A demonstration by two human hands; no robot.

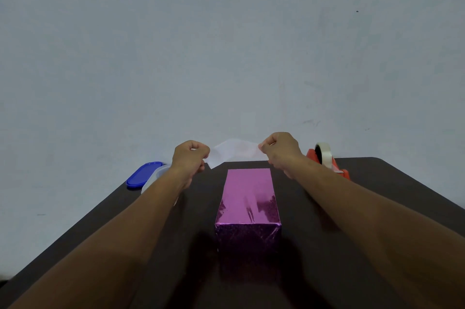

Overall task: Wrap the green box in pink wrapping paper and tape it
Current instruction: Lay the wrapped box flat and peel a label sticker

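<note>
Plain grey-white wall, faintly scuffed, a few dark specks; dark table, possibly wood; dim, even light.

a single head-worn view looks forward and slightly down along the dark table from its near edge toward the far edge and the wall behind, close above outstretched arms; the wall fills the upper half.

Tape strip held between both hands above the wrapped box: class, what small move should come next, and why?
Probably lower the tape strip onto the far end of the pink box and press it down. The left hand and right hand hold it stretched just beyond that end.
</note>
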